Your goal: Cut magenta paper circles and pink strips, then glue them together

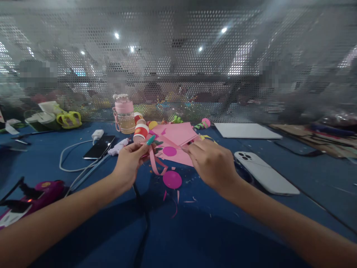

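My left hand point(131, 163), left of centre, is closed on a pink paper strip point(154, 160), which hangs down in a loop. A teal pointed piece point(151, 140) shows at its fingertips. Over the right side of the pink paper sheets point(178, 133), my right hand point(213, 162) has its fingers curled in; what they hold, if anything, is hidden. A magenta paper circle point(172, 179) lies on the blue table between the hands, and another magenta circle point(170, 151) rests on the pink paper.
Behind my left hand stand a pink-lidded bottle point(124, 115) and red-and-white cups point(141, 132). A black phone point(99, 147) with cables and a purple power strip point(47, 193) are at left. A white phone point(264, 173) and white sheet point(247, 131) lie at right.
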{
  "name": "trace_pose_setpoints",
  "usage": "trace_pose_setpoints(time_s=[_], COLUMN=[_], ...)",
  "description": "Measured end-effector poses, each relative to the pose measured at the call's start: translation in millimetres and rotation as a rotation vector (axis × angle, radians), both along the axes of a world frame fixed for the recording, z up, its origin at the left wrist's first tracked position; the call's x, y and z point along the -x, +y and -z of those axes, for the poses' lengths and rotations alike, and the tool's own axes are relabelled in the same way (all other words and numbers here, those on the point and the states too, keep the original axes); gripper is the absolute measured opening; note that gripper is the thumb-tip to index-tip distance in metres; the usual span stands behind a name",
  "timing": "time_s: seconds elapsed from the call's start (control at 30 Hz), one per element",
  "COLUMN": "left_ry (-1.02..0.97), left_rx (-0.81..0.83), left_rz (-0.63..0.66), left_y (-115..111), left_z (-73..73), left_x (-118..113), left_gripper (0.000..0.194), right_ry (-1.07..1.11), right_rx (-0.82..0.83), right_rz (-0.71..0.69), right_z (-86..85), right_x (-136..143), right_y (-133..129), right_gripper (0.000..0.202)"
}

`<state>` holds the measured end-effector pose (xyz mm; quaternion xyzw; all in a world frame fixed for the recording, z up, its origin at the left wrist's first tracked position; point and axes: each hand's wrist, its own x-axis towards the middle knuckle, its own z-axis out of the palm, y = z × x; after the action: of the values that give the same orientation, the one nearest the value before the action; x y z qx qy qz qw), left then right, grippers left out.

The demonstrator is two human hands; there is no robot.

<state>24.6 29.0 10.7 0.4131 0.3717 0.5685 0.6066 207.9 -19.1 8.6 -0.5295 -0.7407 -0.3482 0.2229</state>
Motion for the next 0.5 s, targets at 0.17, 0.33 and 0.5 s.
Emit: trace_pose_setpoints(time_s=[0.17,0.33,0.5], left_ry=[-0.026,-0.023,-0.002], left_rx=[-0.041,-0.138,-0.178], left_rz=[-0.007,-0.03,-0.024], left_y=[-0.9,-1.8,-1.3], left_z=[-1.4,-2.5,-1.3], left_x=[-0.4,-0.7,-0.7], left_gripper=[0.01,0.014,0.016], right_ry=[0.16,0.357,0.406], right_rx=[0.253,0.647,0.853], right_rz=[-0.084,-0.217,-0.285], right_z=[-11.4,-37.4,-39.8], right_x=[-5.2,-22.7,-34.3], right_y=[5.3,4.1,3.4], right_gripper=[0.018,0.022,0.023])
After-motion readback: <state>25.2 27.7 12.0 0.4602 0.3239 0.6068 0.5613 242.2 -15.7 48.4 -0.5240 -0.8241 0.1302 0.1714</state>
